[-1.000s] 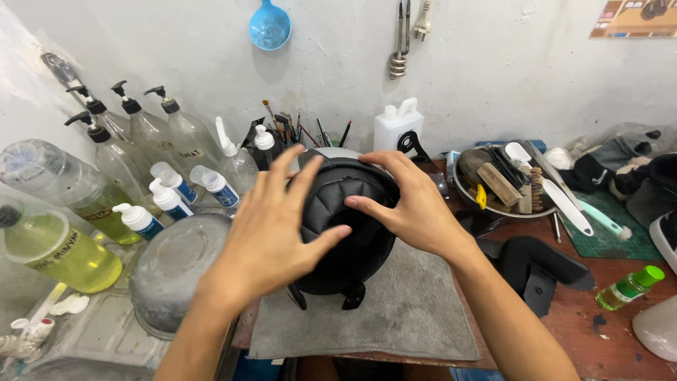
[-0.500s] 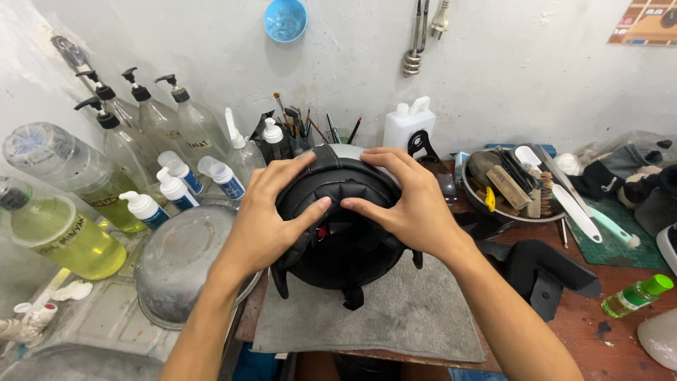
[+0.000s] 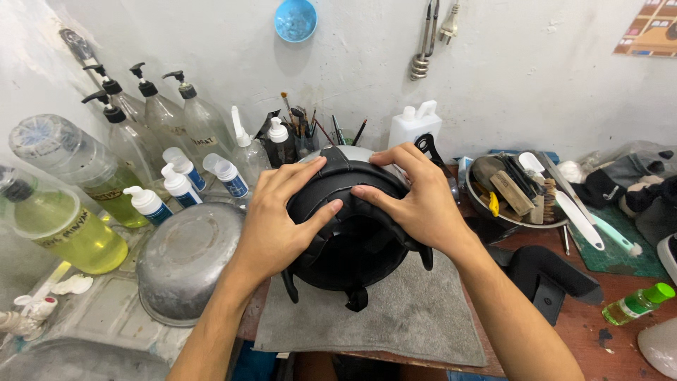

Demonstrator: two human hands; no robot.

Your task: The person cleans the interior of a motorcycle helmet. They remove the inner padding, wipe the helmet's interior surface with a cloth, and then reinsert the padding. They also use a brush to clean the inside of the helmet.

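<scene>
A black padded helmet [image 3: 352,247] lies upside down on a grey cloth [image 3: 423,317], its dark lining facing up and short straps hanging at the near side. My left hand [image 3: 278,222] rests on its left rim, thumb pressing into the lining. My right hand [image 3: 416,201] covers the far right rim, fingers curled over the padding. Both hands grip the helmet.
A dented metal bowl [image 3: 185,257] sits left of the cloth. Pump and spray bottles [image 3: 151,123] crowd the back left, some with yellow liquid. A basin of brushes [image 3: 522,194] stands right. A black pad [image 3: 546,271] and small green bottle [image 3: 638,303] lie on the wooden table.
My hands have slid from the helmet's top onto its rim, and the helmet has tipped so its lining opens toward me. The view has shifted slightly.
</scene>
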